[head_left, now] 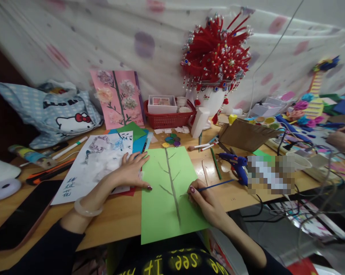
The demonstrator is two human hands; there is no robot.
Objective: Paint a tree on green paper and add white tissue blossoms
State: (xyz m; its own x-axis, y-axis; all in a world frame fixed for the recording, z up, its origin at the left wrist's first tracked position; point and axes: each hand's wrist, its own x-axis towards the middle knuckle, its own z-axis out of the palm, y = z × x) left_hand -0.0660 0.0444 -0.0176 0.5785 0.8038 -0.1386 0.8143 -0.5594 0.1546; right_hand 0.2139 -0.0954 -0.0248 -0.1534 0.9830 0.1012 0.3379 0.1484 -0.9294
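Observation:
A sheet of green paper (pixel 155 214) lies at the table's front edge, bearing a dark painted stem with several thin side branches. My right hand (pixel 206 200) grips a thin blue-handled paintbrush (pixel 218 185), its tip low over the right half of the sheet. Spread out flat, my left hand (pixel 129 172) rests with the thumb on the green sheet's left edge and the palm over a white sheet (pixel 72 187). That white sheet carries painted flowers and dark written characters, partly hidden by my wrist.
Behind stand a pink flower picture (pixel 123 103), a red basket (pixel 169 118) and a red beaded headdress (pixel 218 57). To the right are a blue glue gun (pixel 237 164), loose cables and another person's hand (pixel 344 139). A phone (pixel 23 214) and utility knife (pixel 49 172) lie left.

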